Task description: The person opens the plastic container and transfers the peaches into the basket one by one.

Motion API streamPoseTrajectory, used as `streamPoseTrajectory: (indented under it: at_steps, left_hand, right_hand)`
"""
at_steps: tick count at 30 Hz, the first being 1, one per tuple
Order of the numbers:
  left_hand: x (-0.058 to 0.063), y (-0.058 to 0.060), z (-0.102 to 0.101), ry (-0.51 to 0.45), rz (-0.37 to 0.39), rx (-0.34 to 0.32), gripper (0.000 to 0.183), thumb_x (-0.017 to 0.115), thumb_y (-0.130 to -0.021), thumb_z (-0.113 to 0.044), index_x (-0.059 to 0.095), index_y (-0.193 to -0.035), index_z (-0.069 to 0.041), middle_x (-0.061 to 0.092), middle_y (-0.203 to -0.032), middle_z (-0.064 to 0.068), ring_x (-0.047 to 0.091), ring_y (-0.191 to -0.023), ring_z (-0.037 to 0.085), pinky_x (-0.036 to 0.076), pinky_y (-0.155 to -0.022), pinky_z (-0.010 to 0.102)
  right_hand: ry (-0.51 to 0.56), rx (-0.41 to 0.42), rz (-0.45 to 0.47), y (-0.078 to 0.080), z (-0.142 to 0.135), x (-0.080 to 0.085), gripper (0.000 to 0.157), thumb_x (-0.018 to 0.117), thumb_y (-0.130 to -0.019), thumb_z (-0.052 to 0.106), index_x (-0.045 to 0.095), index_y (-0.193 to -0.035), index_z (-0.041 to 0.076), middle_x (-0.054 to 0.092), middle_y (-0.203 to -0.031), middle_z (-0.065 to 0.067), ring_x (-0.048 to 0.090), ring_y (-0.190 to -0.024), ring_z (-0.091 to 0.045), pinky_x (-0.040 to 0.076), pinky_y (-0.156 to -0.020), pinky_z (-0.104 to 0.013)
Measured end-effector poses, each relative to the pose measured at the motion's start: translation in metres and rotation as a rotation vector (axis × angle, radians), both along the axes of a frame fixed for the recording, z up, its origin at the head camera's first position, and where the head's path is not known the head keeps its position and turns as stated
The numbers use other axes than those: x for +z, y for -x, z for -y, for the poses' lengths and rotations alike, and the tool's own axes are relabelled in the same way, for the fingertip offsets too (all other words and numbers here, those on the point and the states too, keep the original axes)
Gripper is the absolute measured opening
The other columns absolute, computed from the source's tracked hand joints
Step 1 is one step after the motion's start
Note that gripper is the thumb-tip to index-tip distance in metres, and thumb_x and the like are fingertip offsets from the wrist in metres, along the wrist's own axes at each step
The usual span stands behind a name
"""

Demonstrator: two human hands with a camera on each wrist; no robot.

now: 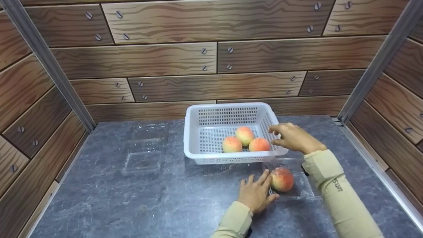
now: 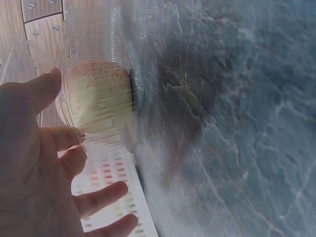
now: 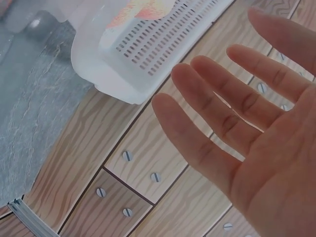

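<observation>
A clear plastic container (image 1: 309, 190) lies on the table with one red-and-yellow peach (image 1: 282, 179) in it. My left hand (image 1: 256, 195) is at the container's left side, fingers extended; in the left wrist view its thumb and fingertips touch the clear rim. The right hand (image 1: 295, 137) hovers by the right edge of a white perforated basket (image 1: 186, 134), palm empty and fingers slightly bent in the right wrist view. Inside that basket, toward its front right, sit three peaches (image 1: 244, 136).
Another clear plastic container (image 1: 145, 162) lies on the dark marbled table (image 1: 109, 195) left of the basket. Wood-patterned walls (image 1: 172, 59) with grey metal corner posts (image 1: 49, 66) enclose the back and sides.
</observation>
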State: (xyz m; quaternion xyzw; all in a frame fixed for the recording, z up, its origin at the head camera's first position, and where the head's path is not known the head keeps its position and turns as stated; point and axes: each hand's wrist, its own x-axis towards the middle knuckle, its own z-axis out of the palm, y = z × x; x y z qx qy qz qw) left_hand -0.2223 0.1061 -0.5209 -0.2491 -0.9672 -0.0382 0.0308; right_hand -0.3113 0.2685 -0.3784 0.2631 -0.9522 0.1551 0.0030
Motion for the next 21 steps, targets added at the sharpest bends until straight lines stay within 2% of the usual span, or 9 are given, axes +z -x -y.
streamPoseTrajectory:
  at_steps: [5,10,15,21]
  left_hand:
    - [0.002,-0.001,-0.001,-0.008,0.021,0.002,0.068,0.045,-0.098,-0.067,0.043,-0.156,-0.031,0.035,-0.16,-0.017,0.05,-0.132,0.02,0.047,-0.102,0.042]
    - [0.003,-0.002,-0.001,-0.014,0.04,0.009,0.069,0.046,-0.097,-0.066,0.042,-0.156,-0.031,0.034,-0.161,-0.017,0.049,-0.132,0.02,0.046,-0.102,0.041]
    - [0.002,-0.002,-0.002,-0.004,0.027,0.01,0.068,0.045,-0.097,-0.067,0.043,-0.156,-0.031,0.034,-0.16,-0.018,0.05,-0.131,0.019,0.046,-0.101,0.041]
    - [0.002,-0.002,-0.003,0.014,0.009,0.017,0.068,0.044,-0.097,-0.068,0.043,-0.156,-0.032,0.035,-0.16,-0.019,0.05,-0.131,0.019,0.047,-0.1,0.041]
  right_hand:
    - [0.054,0.01,-0.001,-0.011,-0.005,-0.003,0.031,0.071,-0.091,0.006,0.065,-0.118,-0.009,0.067,-0.114,-0.027,0.067,-0.095,-0.041,0.057,-0.082,-0.055]
    - [0.058,0.006,-0.015,-0.019,-0.009,-0.005,0.03,0.071,-0.092,0.008,0.066,-0.116,-0.007,0.067,-0.114,-0.027,0.067,-0.094,-0.041,0.057,-0.081,-0.055]
    - [0.068,-0.002,-0.053,-0.028,-0.012,-0.004,0.031,0.073,-0.091,0.01,0.067,-0.117,-0.006,0.068,-0.112,-0.025,0.067,-0.091,-0.037,0.057,-0.079,-0.054]
    - [0.123,0.025,-0.087,-0.036,-0.016,-0.002,0.029,0.074,-0.088,0.005,0.067,-0.113,-0.007,0.069,-0.106,-0.024,0.067,-0.087,-0.036,0.058,-0.077,-0.053]
